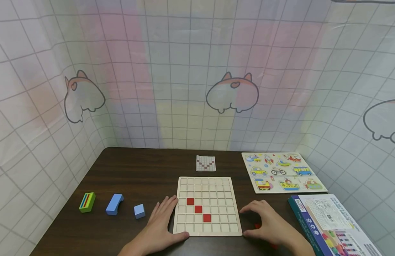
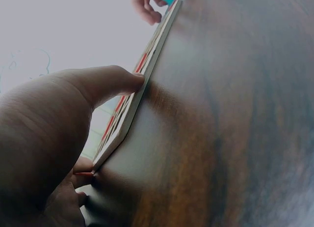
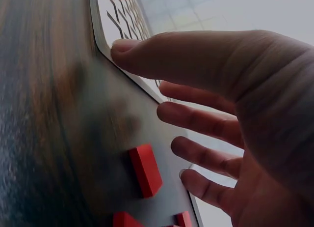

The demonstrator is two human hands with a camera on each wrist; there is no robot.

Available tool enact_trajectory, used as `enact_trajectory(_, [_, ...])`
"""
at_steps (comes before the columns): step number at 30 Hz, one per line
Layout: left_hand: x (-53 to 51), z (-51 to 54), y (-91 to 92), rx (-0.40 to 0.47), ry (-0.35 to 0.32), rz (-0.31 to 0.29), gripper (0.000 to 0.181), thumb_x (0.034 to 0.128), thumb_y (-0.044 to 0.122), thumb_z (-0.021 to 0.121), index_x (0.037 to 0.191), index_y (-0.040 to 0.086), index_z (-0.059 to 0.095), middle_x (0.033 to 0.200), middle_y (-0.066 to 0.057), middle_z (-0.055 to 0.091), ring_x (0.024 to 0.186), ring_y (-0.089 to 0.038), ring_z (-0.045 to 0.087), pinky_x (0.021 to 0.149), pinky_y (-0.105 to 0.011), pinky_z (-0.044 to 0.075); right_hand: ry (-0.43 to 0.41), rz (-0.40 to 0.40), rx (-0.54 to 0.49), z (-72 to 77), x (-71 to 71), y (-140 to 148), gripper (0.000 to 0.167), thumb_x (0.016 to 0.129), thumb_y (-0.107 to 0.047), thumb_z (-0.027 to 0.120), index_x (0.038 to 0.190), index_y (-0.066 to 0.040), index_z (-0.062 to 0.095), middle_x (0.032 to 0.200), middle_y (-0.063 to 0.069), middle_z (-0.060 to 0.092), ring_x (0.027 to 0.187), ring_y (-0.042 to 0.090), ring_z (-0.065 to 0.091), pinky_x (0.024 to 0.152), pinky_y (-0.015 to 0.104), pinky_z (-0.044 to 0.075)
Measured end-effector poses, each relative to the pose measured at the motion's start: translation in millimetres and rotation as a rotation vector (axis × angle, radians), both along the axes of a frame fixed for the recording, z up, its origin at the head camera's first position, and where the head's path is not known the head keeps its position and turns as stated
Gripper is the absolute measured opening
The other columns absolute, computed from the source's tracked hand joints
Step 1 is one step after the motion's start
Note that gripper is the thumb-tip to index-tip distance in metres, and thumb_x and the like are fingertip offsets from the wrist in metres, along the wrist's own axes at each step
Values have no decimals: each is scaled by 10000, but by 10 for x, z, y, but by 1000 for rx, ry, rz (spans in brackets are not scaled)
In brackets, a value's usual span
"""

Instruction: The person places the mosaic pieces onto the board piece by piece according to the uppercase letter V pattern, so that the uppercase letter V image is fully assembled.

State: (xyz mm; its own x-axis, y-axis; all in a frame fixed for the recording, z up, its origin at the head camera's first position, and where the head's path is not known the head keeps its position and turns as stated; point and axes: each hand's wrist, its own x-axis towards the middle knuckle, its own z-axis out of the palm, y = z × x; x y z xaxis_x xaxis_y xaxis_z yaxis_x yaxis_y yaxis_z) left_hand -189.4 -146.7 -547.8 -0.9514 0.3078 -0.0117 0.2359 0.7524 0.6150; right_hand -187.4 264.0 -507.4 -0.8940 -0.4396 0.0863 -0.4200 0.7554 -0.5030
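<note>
A pale wooden grid board (image 1: 216, 229) lies on the dark table, with three red squares (image 1: 198, 209) set diagonally in its cells. My left hand (image 1: 157, 227) spans the board's lower left corner, thumb at the front edge and fingers along the left side. At the lower right corner is my right hand (image 1: 268, 225), thumb tip at the board's edge, fingers gently bent and apart. Under that hand, loose red blocks (image 3: 145, 170) lie on the table in the right wrist view.
Behind the board lies a small pattern card (image 1: 205, 163). A picture puzzle board (image 1: 284, 172) and a box (image 1: 335, 224) are at the right. Leftward stand a blue cube (image 1: 139, 211), a blue arch block (image 1: 114, 204) and a green striped block (image 1: 87, 202).
</note>
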Motion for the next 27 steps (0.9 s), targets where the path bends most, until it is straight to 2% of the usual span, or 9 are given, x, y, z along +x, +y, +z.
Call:
enact_trajectory(5, [-13, -5, -12, 1, 4, 4, 1258, 789, 783, 854, 1748, 139, 356, 1818, -58, 356, 1747, -357, 163, 1394, -678, 89, -67, -29, 31, -4, 15, 56, 507, 813, -540, 964, 1238, -383, 734, 1314, -189, 662, 1263, 180, 521, 1067, 460, 547])
enact_trajectory(10, [-9, -8, -14, 6, 15, 2, 1250, 791, 768, 864, 1742, 130, 364, 1811, -63, 368, 1745, -364, 168, 1389, -688, 87, -110, -51, 46, -29, 12, 109, 468, 806, -511, 976, 1195, -392, 745, 1293, -168, 664, 1242, 189, 517, 1025, 414, 530])
enact_trajectory(17, [0, 12, -4, 13, 11, -4, 1248, 795, 768, 865, 1744, 133, 362, 1813, -64, 364, 1744, -368, 171, 1387, -697, 93, -111, -58, 43, -36, 41, 226, 439, 801, -510, 984, 1155, -386, 754, 1221, -185, 664, 1212, 184, 528, 996, 359, 539])
enact_trajectory(21, [1, 9, -10, 13, 12, -2, 1248, 796, 762, 867, 1744, 128, 361, 1813, -68, 365, 1743, -369, 173, 1390, -688, 92, -123, -56, 38, -29, 64, 301, 421, 804, -508, 982, 1141, -398, 754, 1235, -192, 661, 1196, 163, 518, 978, 321, 536])
enact_trajectory(27, [1, -5, -14, 8, 5, 1, 1254, 790, 774, 861, 1746, 137, 359, 1814, -64, 363, 1745, -363, 170, 1392, -684, 92, -132, -54, 48, -22, 73, 382, 330, 837, -474, 963, 1101, -426, 770, 1225, -194, 670, 1181, 153, 530, 971, 323, 533])
